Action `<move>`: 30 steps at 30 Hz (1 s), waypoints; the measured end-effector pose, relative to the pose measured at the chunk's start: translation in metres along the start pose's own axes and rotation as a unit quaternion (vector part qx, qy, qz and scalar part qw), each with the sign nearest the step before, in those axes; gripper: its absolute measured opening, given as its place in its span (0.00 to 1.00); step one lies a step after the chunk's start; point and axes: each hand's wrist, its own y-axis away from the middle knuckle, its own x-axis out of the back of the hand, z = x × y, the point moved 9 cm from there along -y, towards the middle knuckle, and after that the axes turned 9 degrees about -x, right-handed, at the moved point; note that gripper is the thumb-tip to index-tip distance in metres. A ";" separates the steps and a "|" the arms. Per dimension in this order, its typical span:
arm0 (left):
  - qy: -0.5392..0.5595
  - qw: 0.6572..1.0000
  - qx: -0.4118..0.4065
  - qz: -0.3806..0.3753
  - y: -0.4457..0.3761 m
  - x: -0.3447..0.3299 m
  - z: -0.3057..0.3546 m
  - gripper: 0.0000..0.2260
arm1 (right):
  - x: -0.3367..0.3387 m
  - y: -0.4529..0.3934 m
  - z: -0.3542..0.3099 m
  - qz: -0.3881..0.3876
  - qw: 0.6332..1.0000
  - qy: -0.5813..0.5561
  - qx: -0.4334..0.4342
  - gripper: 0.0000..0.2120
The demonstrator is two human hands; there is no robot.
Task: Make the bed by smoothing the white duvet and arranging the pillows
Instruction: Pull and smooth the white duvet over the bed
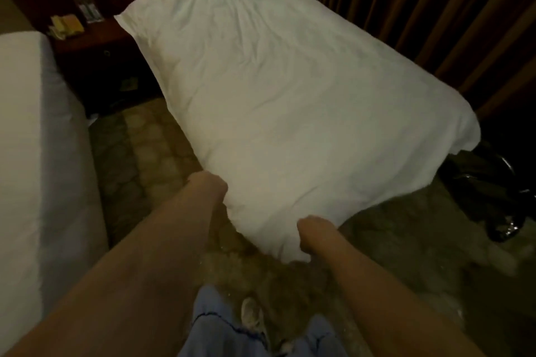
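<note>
Duvet (275, 81): white cloth, matt, creased. Curtain (435, 9): brown cloth, pleated. Nightstand (95, 46): dark wood, slight sheen. Floor (156, 148): patterned carpet, matt. Bag (490, 191): black plastic, glossy.

Single head-worn wide-angle view, looking forward and down, standing close at foot of white crumpled duvet (290, 90).

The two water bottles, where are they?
In the head view, the two water bottles stand far upper left on the dark nightstand, between the beds, beside yellow packets.
</note>
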 end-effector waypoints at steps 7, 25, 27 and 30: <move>0.013 0.993 -0.018 0.115 -0.005 0.044 0.022 0.26 | 0.099 -0.007 0.005 0.182 0.983 -0.011 -0.007 0.13; 0.080 0.984 0.020 0.155 -0.082 0.103 -0.334 0.19 | 0.319 -0.200 -0.259 0.220 0.973 -0.043 0.052 0.12; 0.082 0.983 0.023 0.161 -0.091 0.116 -0.375 0.20 | 0.342 -0.221 -0.282 0.222 0.973 -0.045 0.049 0.12; 0.073 0.983 0.019 0.166 -0.119 0.137 -0.427 0.21 | 0.374 -0.264 -0.307 0.216 0.975 -0.033 0.038 0.12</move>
